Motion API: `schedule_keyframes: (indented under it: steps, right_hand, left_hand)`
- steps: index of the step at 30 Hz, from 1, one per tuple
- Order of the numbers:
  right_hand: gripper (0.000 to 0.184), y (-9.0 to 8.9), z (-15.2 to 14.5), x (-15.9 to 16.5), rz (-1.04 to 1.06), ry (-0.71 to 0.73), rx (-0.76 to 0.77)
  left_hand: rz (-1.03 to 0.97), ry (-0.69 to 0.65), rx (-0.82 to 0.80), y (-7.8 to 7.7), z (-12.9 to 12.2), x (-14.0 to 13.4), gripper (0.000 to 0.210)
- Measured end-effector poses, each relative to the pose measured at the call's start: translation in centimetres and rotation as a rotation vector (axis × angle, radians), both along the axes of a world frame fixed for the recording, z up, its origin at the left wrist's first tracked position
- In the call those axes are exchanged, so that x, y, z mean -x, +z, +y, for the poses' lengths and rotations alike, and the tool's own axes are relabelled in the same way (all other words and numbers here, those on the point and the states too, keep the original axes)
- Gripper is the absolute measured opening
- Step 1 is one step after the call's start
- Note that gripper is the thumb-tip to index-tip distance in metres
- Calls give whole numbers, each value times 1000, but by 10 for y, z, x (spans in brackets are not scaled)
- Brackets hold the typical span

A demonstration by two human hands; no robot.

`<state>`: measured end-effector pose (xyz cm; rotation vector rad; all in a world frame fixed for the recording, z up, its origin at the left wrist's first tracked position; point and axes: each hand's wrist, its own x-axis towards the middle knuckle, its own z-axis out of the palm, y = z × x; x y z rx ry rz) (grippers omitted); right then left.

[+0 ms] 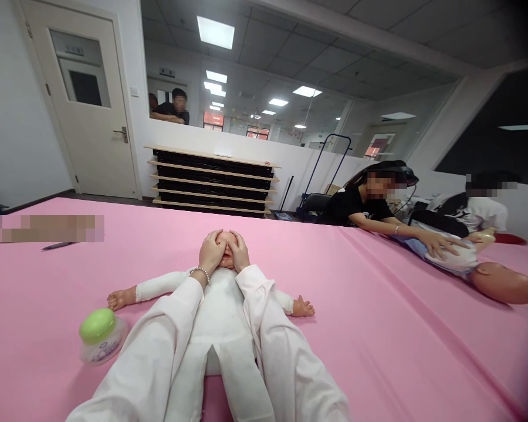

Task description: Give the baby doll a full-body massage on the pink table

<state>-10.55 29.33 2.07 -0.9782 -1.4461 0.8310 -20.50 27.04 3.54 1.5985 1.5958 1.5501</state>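
A baby doll with a white cloth body lies on its back on the pink cloth, arms spread to both sides. My left hand, with a beaded bracelet at the wrist, curves round the left side of the doll's head. Round the other side is my right hand, its fingers together and bent over the forehead. Both thumbs rest near the doll's eyes; its mouth shows between my hands. My white sleeves cover part of the doll's trunk. Beside its left-hand arm stands a clear jar with a green lid.
A pink cloth covers the wide table. At the right, a person has a hand on another doll; a second person sits beyond. A dark pen-like object lies at the left. Black shelving stands behind the table.
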Motion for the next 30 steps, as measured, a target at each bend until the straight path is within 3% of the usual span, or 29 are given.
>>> schedule_keyframes:
  steps: [5, 13, 22, 30]
  right_hand:
    - [40, 0, 0, 0, -22, -24, -18]
    - [38, 0, 4, 4, 89, -59, 80]
    - [36, -2, 1, 1, 33, -32, 4]
    - [39, 1, 4, 6, 70, -72, 85]
  left_hand:
    - [-26, 2, -18, -2, 2, 0, 37]
    - [-72, 12, 18, -2, 5, 1, 39]
    - [-44, -2, -13, -4, 5, 1, 38]
    - [-99, 20, 33, -2, 5, 1, 40]
